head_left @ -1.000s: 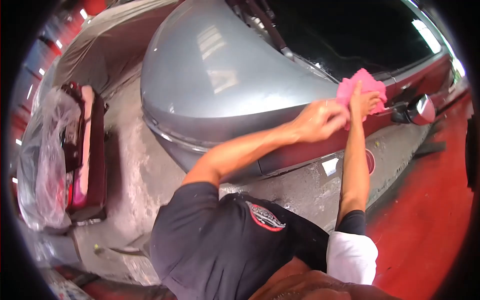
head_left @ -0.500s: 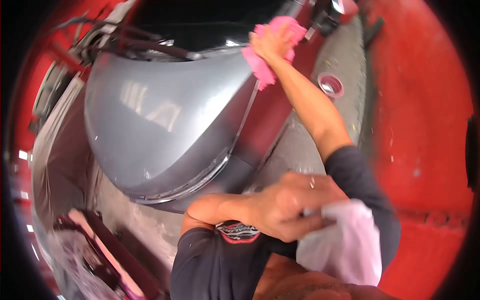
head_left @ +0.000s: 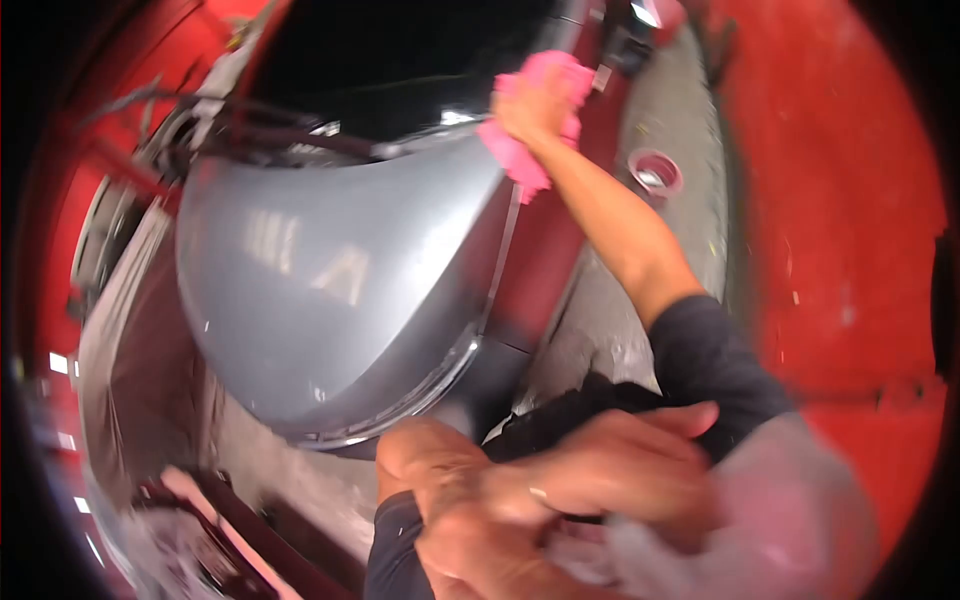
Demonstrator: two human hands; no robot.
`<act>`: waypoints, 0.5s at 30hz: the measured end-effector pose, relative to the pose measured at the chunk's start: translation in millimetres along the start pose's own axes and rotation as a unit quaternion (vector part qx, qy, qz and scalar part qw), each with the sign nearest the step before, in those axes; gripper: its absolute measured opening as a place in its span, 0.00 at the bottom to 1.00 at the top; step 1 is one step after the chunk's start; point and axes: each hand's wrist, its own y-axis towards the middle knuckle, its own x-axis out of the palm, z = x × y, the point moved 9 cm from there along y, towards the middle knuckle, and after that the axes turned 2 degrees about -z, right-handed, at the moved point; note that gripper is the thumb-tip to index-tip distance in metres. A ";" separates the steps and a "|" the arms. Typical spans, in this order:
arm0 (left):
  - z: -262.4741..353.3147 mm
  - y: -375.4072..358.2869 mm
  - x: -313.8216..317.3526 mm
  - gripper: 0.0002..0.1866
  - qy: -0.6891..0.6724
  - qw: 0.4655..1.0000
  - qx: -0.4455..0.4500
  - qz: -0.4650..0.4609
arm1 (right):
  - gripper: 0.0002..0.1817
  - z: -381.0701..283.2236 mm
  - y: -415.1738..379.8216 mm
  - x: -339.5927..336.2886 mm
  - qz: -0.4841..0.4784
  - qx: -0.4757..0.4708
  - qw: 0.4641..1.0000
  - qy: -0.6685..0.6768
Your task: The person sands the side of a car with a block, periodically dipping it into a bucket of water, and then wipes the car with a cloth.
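My right hand (head_left: 535,108) presses a bright pink cloth (head_left: 520,165) against the car near the base of the windshield, where the grey hood (head_left: 300,290) meets the maroon side panel (head_left: 545,235). That arm is stretched out far ahead. Close to my chest, my left hand (head_left: 630,475) is closed on a whitish, pink-tinged cloth (head_left: 800,495) that hangs out to the right. Motion smears this hand and its cloth, and part of the grip is hidden.
A round pink-rimmed container (head_left: 655,175) stands on the grey floor beside the car. Draped sheeting (head_left: 135,340) hangs at the left. A maroon part (head_left: 250,530) partly wrapped in plastic lies at the lower left. Red surface (head_left: 840,200) fills the right side.
The view has shifted, so the hood sits lower. My left hand and whitish cloth have moved down and right. My right hand stays on the pink cloth near the same spot.
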 end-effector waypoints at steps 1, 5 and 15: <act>-3.1 4.3 5.0 0.12 -0.030 0.999 0.004 -0.022 | 0.30 -1.7 -13.8 -22.4 0.014 0.030 0.999 0.020; -2.7 12.5 10.9 0.14 -0.133 0.987 0.081 -0.030 | 0.31 6.3 -6.3 -17.6 0.025 0.029 0.999 -0.029; -18.5 18.3 13.5 0.16 -0.296 0.938 0.172 -0.057 | 0.33 6.4 6.0 -4.3 0.021 0.041 0.999 -0.003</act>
